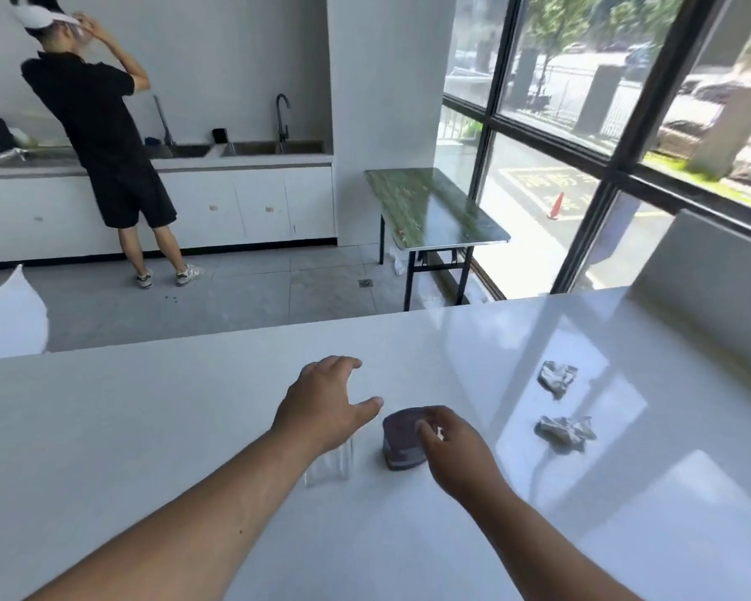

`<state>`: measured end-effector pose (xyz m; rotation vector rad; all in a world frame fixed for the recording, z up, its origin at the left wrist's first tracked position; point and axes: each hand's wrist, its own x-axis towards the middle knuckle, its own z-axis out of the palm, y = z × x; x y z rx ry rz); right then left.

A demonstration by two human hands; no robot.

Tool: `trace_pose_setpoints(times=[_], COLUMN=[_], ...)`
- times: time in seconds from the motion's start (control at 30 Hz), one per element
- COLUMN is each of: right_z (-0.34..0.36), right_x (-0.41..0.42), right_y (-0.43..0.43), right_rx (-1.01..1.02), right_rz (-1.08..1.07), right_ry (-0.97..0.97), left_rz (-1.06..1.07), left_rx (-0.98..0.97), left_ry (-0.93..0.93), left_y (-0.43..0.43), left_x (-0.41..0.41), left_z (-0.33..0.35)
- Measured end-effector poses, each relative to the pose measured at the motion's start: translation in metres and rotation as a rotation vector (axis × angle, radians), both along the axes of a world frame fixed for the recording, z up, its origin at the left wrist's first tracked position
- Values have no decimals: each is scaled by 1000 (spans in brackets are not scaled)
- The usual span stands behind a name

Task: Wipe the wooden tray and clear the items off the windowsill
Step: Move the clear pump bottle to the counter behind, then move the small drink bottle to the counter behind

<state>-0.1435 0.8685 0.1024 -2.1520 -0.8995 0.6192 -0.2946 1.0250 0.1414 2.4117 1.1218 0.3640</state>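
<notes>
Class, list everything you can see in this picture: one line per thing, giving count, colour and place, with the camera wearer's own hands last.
Counter: one, glossy white, foreground.
Dark object: one, purplish-grey, round-topped, on counter under right fingertips.
Glass: one, clear, on counter below left hand.
Crumpled wads: two, grey-white, on counter at right.
Folding table: one, green top, black legs, by window.
Window: one, black frame, right.
Taps: two, black, over sinks in back.
Cabinets: white, under back sinks.
Cone: one, orange, outside.
Person: one, black clothes, white headset, at back sink.
Left hand: open, above glass.
Right hand: fingertips on dark object.
</notes>
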Motion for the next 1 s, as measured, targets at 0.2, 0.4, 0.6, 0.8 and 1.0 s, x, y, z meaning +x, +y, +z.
trace_pose_setpoints(times=[0.2,0.4,0.6,0.8,1.0], right_z=[70,97,85,68,72], right_x=[25,9,-34,-78,-106], right_y=[-208,-424,-629,-845,-1009], right_rx=[-95,-171,-193,-270,-294], right_rz=[-406,-739,-988,-1179,-1424], right_ry=[-483,-568,-527,-440,-360], left_rz=[-390,-743,-1024,-1191,-1344], left_rx=[9,25,105,34,50], left_ry=[-75,-113,-88,-74,-42], left_y=[-133,-319,-524,-748,-914], left_x=[70,120,158,165,163], left_z=[39,62,80,60,55])
